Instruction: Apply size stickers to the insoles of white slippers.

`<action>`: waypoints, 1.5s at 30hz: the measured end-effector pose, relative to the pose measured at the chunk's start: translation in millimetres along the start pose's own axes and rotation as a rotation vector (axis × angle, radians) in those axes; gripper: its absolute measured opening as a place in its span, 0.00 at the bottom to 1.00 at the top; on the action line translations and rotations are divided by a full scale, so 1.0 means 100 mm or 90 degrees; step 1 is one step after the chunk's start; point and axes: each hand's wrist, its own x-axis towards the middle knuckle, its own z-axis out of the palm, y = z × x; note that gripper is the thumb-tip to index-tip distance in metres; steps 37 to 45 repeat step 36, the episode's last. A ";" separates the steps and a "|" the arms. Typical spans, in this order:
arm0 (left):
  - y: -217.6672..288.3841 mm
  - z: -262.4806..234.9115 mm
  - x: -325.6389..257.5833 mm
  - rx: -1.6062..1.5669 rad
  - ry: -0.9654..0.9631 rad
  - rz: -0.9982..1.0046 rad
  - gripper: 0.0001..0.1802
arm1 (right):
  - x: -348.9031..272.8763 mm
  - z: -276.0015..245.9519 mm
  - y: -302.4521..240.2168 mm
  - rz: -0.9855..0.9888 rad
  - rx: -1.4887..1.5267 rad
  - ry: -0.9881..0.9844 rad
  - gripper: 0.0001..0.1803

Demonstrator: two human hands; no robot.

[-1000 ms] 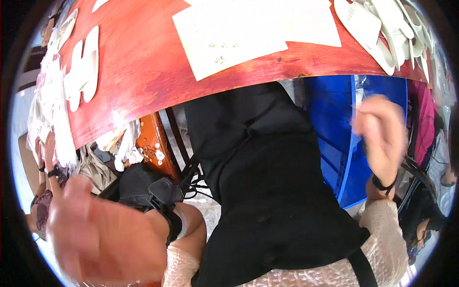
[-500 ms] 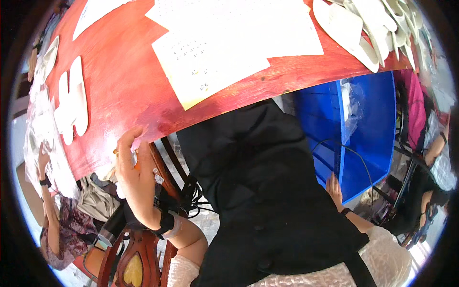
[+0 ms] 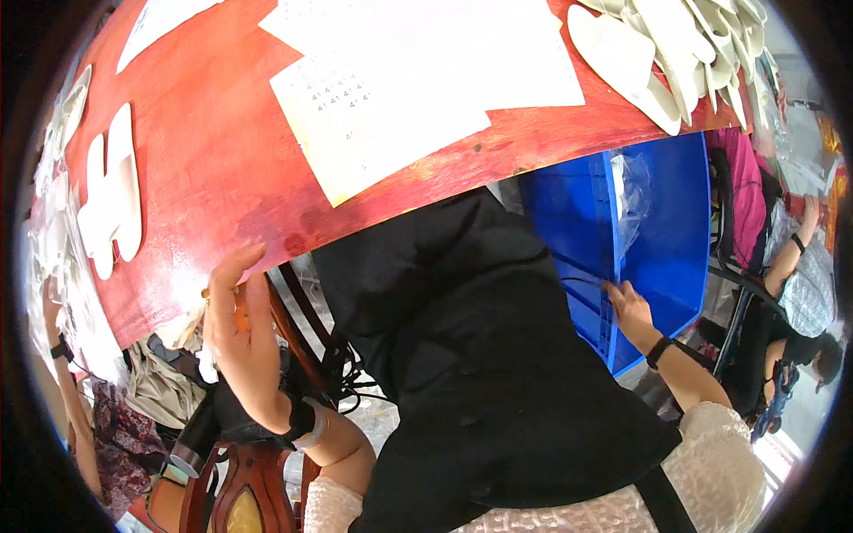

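My left hand (image 3: pixel 238 351) is raised at the near left edge of the red table (image 3: pixel 204 133), palm turned inward, fingers stretched and a little bent. Nothing shows in it. Over the divider of a blue plastic crate (image 3: pixel 668 231), to the right of my lap, is my right hand (image 3: pixel 633 315) with its fingers curled together. A thin black cable (image 3: pixel 579 281) runs across the crate into those fingers, and they appear closed on it. The fingertips are partly hidden. A clear plastic bag (image 3: pixel 633 200) lies in the crate.
White paper sheets (image 3: pixel 400 98) lie on the table. Pale slippers are piled (image 3: pixel 680 58) at the far right, and a pair (image 3: pixel 124 191) lies left. A carved wooden chair (image 3: pixel 253 484) stands lower left, near a black cylinder (image 3: pixel 195 435). Other people work at both sides.
My right hand has moved up and forward from the crate's near side to its divider, closing around the cable. My left hand stays raised by the table edge. The view has shifted slightly.
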 end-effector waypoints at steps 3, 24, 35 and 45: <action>-0.02 0.03 -0.02 -0.010 -0.022 0.020 0.10 | -0.40 -0.09 -0.11 -0.072 -0.128 -0.167 0.20; -0.34 -0.67 0.86 0.043 0.298 0.024 0.16 | 1.25 -3.68 -2.96 -0.851 -0.051 0.461 0.07; -1.78 -1.64 2.28 0.545 0.035 -0.269 0.33 | 1.11 -1.41 -4.53 -1.493 0.065 0.020 0.18; -1.86 -1.70 2.36 0.548 0.004 -0.276 0.33 | 1.12 -1.36 -4.52 -1.442 -0.031 -0.041 0.26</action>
